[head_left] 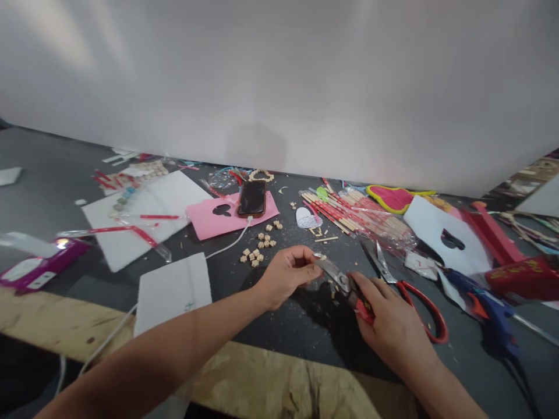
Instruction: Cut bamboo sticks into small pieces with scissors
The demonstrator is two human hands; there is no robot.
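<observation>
My right hand is closed around the red handles of a pair of pruning shears, whose metal jaws point left. At the tip of the jaws, my left hand pinches a small pale piece of wooden stick, mostly hidden by the fingers. Just beyond my left hand, small cut wooden pieces are glued or gathered in clusters on the dark table. More short stick bits and crumbs lie near the shears. To the right rest open scissors with red handles.
A phone on pink card is plugged into a white cable. Red-patterned packs of chopsticks lie behind my hands. A blue glue gun is at right, white foam sheets and a purple box at left.
</observation>
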